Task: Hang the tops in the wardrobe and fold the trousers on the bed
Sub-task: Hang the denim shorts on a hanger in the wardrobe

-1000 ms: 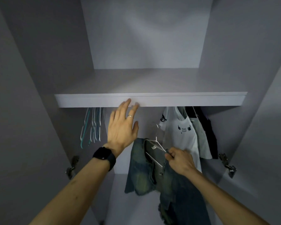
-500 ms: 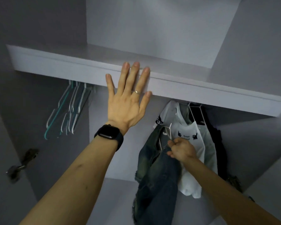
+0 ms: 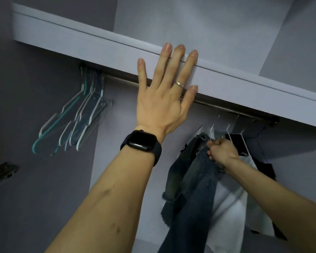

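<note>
My left hand [image 3: 164,95] lies flat with straight fingers against the front edge of the wardrobe shelf [image 3: 80,46]. My right hand [image 3: 222,151] grips a white hanger [image 3: 212,132] that carries a denim top [image 3: 190,189], just under the metal rail [image 3: 226,108]. The hanger's hook is blurred, so I cannot tell whether it sits on the rail. A white top [image 3: 244,207] and a black top [image 3: 263,161] hang to the right of the denim one.
Several spare hangers [image 3: 77,121] in white, teal and blue hang at the rail's left end. A door hinge [image 3: 2,172] sticks out on the left wall. Grey wardrobe walls close in on both sides.
My right hand has lifted the hanger with the denim top up toward the rail. My left hand stays flat on the shelf edge. The view has tilted upward.
</note>
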`<state>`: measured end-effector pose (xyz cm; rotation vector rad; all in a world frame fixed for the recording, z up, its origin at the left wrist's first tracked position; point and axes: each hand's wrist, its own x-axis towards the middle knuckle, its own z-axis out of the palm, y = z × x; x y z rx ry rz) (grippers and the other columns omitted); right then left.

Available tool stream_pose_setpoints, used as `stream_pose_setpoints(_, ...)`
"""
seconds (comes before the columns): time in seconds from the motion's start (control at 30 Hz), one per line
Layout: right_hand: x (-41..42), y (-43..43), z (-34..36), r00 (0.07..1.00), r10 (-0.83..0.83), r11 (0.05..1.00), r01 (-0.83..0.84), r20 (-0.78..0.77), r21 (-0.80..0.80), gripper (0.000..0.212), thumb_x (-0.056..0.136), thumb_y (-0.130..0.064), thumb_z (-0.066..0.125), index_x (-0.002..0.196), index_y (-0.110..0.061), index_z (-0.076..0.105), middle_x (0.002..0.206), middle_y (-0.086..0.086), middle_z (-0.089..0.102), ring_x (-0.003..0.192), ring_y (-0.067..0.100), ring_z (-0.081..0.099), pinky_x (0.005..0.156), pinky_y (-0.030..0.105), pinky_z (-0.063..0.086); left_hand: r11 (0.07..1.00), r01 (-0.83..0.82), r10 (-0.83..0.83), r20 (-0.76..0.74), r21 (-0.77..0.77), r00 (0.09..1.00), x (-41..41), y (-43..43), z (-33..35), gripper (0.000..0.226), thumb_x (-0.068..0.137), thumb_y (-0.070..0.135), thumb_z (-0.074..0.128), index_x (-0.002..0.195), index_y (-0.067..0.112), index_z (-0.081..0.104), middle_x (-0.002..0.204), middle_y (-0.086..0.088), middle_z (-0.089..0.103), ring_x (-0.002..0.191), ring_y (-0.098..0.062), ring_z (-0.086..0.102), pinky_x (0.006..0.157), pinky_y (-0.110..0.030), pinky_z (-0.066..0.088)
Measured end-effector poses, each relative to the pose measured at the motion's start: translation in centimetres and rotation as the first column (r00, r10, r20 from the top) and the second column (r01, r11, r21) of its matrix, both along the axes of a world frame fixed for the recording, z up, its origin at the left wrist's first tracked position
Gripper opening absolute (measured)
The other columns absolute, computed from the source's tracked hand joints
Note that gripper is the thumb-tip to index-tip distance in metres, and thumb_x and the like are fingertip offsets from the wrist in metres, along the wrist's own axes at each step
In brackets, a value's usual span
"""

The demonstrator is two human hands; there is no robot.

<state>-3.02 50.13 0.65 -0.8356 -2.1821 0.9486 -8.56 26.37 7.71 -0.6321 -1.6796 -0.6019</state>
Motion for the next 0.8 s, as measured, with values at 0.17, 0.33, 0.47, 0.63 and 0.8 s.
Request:
stream_pose_setpoints(0.17,0.2,-0.9,-1.3,1.0,-0.007,0.998,0.009,-0.028,0.062,0.02,0.101,-0.031,0.056,0.09,-0.016,0.061,0.066,-0.004,0.068,0.069,0.019,0.065,0.07,0.035,0.052,1.0,-0.005,0.006,-0.024,0.018,1.0,-0.4,0.2,0.2,0.06,0.106,0.05,0.025,0.161,0.026,0.018,0.168,-0.001,0.016,0.156,-0.023,0.009,0.121,-0.062,-0.001)
stream_pose_setpoints(0.33,1.0,-1.0,-0.5,0.998,-0.067,0.979,0.069,-0.019,0.192,0.021,0.102,-0.033,0.053,0.106,-0.014,0.061,0.075,-0.003,0.071,0.088,0.023,0.063,0.072,0.03,0.038,1.0,0.001,0.0,-0.024,0.027,1.0,-0.4,0.3,0.1,0.059,0.106,0.05,0.024,0.161,0.026,0.018,0.168,0.0,0.017,0.156,-0.023,0.01,0.121,-0.062,-0.001)
stream_pose_setpoints(0.47,0.0,-1.8,-0.6,0.997,-0.072,0.989,0.076,-0.04,0.128,0.022,0.102,-0.035,0.052,0.103,-0.014,0.059,0.09,0.007,0.073,0.094,0.029,0.067,0.082,0.037,0.051,0.999,0.002,-0.001,-0.033,0.037,0.999,-0.3,0.4,0.1,0.059,0.107,0.049,0.024,0.161,0.026,0.018,0.168,-0.001,0.016,0.156,-0.024,0.011,0.12,-0.062,0.0)
stream_pose_setpoints(0.63,-0.1,-2.2,-0.8,0.988,-0.119,0.971,0.136,-0.095,0.195,0.024,0.103,-0.034,0.051,0.11,-0.012,0.059,0.101,0.011,0.073,0.1,0.034,0.065,0.087,0.039,0.051,0.999,0.012,-0.01,-0.037,0.034,0.999,-0.4,0.2,0.0,0.059,0.107,0.049,0.025,0.161,0.025,0.02,0.167,-0.002,0.019,0.155,-0.025,0.013,0.12,-0.064,0.003)
stream_pose_setpoints(0.8,-0.6,-2.2,2.2,0.984,-0.16,0.961,0.174,-0.08,0.213,0.027,0.101,-0.032,0.053,0.114,-0.01,0.062,0.111,0.015,0.072,0.108,0.035,0.064,0.089,0.035,0.051,0.999,0.024,-0.023,-0.03,0.048,0.999,-0.3,0.3,0.0,0.058,0.107,0.047,0.025,0.16,0.024,0.022,0.167,-0.004,0.02,0.155,-0.027,0.015,0.12,-0.066,0.005)
